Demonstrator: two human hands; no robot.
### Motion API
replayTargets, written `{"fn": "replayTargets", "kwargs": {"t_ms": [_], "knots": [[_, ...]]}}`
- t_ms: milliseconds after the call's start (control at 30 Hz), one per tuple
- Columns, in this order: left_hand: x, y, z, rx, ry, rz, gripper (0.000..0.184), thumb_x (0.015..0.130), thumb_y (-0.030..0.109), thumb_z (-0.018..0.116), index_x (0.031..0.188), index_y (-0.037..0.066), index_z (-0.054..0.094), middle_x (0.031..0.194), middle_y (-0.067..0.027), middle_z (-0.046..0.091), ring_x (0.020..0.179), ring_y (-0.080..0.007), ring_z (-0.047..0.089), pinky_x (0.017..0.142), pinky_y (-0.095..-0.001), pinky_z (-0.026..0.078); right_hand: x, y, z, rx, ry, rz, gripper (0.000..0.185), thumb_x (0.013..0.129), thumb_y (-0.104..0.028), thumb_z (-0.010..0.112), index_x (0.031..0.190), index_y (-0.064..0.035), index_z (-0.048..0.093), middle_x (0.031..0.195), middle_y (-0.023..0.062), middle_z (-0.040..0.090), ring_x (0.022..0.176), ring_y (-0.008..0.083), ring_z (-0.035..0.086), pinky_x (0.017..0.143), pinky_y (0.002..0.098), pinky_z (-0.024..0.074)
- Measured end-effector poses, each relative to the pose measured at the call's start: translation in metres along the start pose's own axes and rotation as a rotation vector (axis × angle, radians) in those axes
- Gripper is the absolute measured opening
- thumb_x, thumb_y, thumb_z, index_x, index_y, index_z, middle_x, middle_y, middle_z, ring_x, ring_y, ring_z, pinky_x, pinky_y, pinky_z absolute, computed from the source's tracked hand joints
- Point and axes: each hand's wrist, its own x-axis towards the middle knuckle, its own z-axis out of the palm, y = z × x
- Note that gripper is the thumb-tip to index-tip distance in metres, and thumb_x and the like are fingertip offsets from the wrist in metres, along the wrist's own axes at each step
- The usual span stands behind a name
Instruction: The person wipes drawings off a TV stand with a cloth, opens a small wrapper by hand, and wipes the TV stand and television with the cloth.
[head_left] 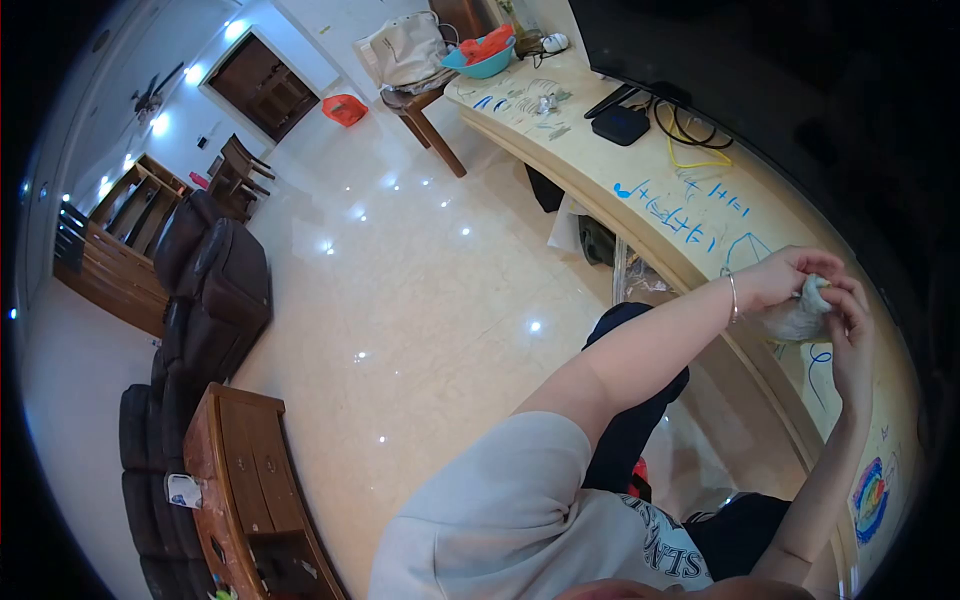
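Observation:
Both my hands are together above the pale desk [665, 205] at the right. My left hand [790, 277], with a thin bracelet at the wrist, has its fingers curled at the gathered top of a whitish, crumpled bag [798, 322]. From the other side, my right hand [850, 315] pinches the same gathered part. The bag's body hangs just below the fingers, over the desk top. I cannot make out what is inside it. Blue scribbles and sums mark the desk around it.
A large black screen [740, 60] stands along the desk's back, with a black box [620, 124] and cables before it. A blue basin [483, 62] sits at the far end. A wooden chair [430, 118], brown sofa [225, 265] and wooden cabinet [240, 460] stand around the tiled floor.

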Motion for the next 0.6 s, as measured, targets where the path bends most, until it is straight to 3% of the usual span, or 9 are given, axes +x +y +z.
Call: {"fn": "replayTargets", "kwargs": {"t_ms": [67, 200, 300, 400, 500, 533, 600], "knots": [[-0.012, 0.019, 0.003, 0.036, 0.008, -0.092, 0.046, 0.079, -0.003, 0.057, 0.125, 0.004, 0.056, 0.109, -0.0064, 0.062, 0.100, -0.0147, 0.058, 0.086, -0.0266, 0.047, 0.006, -0.008, -0.004, -0.201, 0.081, -0.112, 0.029, 0.076, 0.017, 0.043, 0.094, 0.0005, 0.058, 0.114, 0.0098, 0.053, 0.108, 0.0236, 0.055, 0.091, 0.0269, 0.0406], [-0.025, 0.033, 0.004, 0.383, -0.056, -0.088, 0.045, 0.070, 0.002, 0.068, 0.115, 0.004, 0.062, 0.096, -0.0021, 0.061, 0.085, -0.0111, 0.056, 0.075, -0.0232, 0.046, 0.012, -0.014, -0.011, -0.309, 0.238, -0.038, 0.035, 0.076, 0.017, 0.043, 0.104, 0.0003, 0.057, 0.113, 0.0114, 0.054, 0.106, 0.0231, 0.056, 0.090, 0.0268, 0.0414], [-0.023, 0.027, 0.000, 0.637, -0.022, -0.182, 0.039, 0.064, 0.010, 0.078, 0.100, 0.002, 0.065, 0.089, -0.0024, 0.059, 0.079, -0.0120, 0.053, 0.072, -0.0235, 0.044, 0.012, -0.016, -0.016, -0.482, 0.217, -0.087, 0.038, 0.079, 0.015, 0.045, 0.112, -0.0003, 0.056, 0.110, 0.0105, 0.054, 0.104, 0.0195, 0.055, 0.088, 0.0247, 0.0408], [-0.017, 0.003, -0.010, 1.045, 0.029, 0.366, 0.038, 0.061, 0.017, 0.082, 0.089, 0.001, 0.063, 0.082, -0.0044, 0.059, 0.074, -0.0157, 0.054, 0.069, -0.0246, 0.044, 0.008, -0.010, -0.035, -0.643, 0.137, -0.032, 0.030, 0.080, 0.011, 0.046, 0.107, 0.0010, 0.055, 0.101, 0.0091, 0.052, 0.098, 0.0182, 0.054, 0.085, 0.0246, 0.0410], [-0.013, 0.010, 0.000, 0.839, -0.054, 0.331, 0.043, 0.059, 0.022, 0.085, 0.087, 0.000, 0.061, 0.077, -0.0077, 0.061, 0.070, -0.0201, 0.056, 0.068, -0.0280, 0.046, 0.005, 0.011, -0.073, -0.463, 0.000, 0.055, 0.023, 0.080, 0.009, 0.049, 0.101, 0.0005, 0.052, 0.093, 0.0072, 0.048, 0.093, 0.0150, 0.051, 0.082, 0.0238, 0.0406], [-0.017, 0.021, 0.008, 0.825, -0.068, 0.237, 0.041, 0.060, 0.022, 0.084, 0.087, 0.000, 0.062, 0.078, -0.0086, 0.062, 0.071, -0.0216, 0.058, 0.068, -0.0292, 0.046, 0.003, 0.010, -0.079, -0.247, 0.031, -0.004, 0.013, 0.083, 0.004, 0.048, 0.095, -0.0007, 0.048, 0.088, 0.0060, 0.046, 0.086, 0.0149, 0.050, 0.079, 0.0238, 0.0405], [-0.027, 0.039, 0.019, 0.791, -0.097, 0.047, 0.037, 0.061, 0.022, 0.082, 0.086, 0.001, 0.063, 0.080, -0.0105, 0.065, 0.073, -0.0245, 0.062, 0.068, -0.0316, 0.048, -0.007, 0.005, -0.094, 0.012, 0.063, 0.089, 0.014, 0.085, 0.004, 0.048, 0.098, -0.0027, 0.051, 0.094, 0.0026, 0.046, 0.089, 0.0120, 0.048, 0.081, 0.0216, 0.0383]]}}
